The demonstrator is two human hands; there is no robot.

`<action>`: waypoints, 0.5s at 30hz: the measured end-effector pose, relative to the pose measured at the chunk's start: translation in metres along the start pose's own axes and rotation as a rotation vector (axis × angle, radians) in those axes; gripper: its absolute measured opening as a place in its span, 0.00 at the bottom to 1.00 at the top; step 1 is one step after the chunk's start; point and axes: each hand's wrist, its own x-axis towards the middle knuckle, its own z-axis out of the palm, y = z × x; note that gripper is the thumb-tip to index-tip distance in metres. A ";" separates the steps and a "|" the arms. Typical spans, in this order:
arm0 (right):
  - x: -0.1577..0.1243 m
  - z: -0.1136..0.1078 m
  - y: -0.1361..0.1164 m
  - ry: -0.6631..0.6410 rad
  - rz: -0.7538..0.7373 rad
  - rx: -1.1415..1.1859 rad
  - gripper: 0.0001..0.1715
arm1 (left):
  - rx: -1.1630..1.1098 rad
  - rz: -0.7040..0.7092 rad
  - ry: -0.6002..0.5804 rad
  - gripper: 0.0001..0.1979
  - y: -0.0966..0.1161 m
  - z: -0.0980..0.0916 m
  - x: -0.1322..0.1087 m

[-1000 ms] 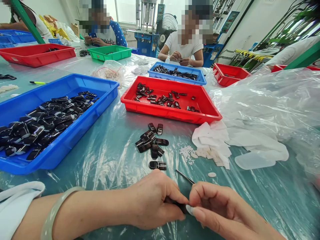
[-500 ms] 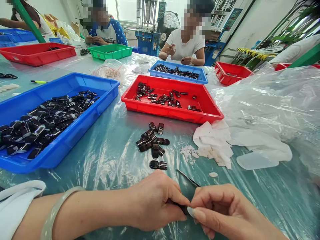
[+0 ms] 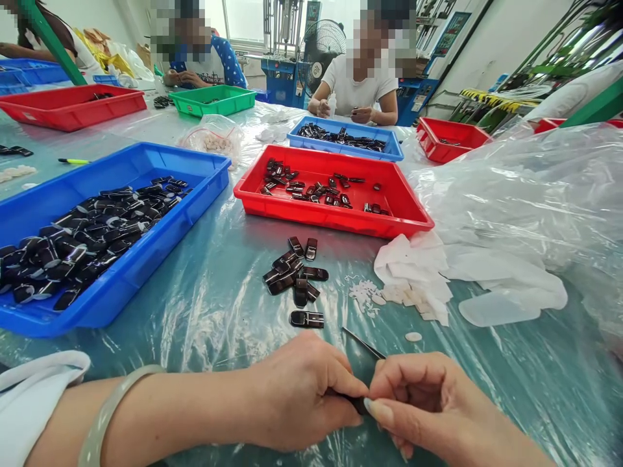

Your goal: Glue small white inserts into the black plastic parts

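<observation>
Small glossy black piece (image 3: 352, 399): sat in the near centre, mostly hidden.
Left hand (image 3: 304, 389): gripped it between thumb and forefinger.
Right hand (image 3: 433, 402): pinched its right end.
Piece's handling: seemed light, stiff, slippery; its long edges looked the surest hold.

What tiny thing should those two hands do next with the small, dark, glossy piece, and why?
Perhaps the right hand should gently press its thumb against the exposed end of the small, dark, glossy piece. The left hand pinches that piece, which should help steady it, and the right thumb's tip is right by that end.
</observation>
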 end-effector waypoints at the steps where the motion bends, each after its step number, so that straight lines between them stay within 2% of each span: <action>1: -0.001 0.000 0.000 0.005 -0.001 0.012 0.15 | -0.014 -0.006 0.004 0.06 0.000 0.000 0.000; 4: 0.000 0.001 0.002 0.005 -0.044 0.021 0.16 | -0.094 -0.072 0.000 0.06 0.000 0.000 0.001; 10: 0.008 -0.004 0.007 0.014 -0.227 -0.020 0.17 | -0.539 -0.490 -0.021 0.09 0.004 -0.004 0.004; 15: 0.006 -0.008 0.012 0.065 -0.284 0.029 0.16 | -0.745 -0.556 -0.001 0.18 0.007 -0.007 0.005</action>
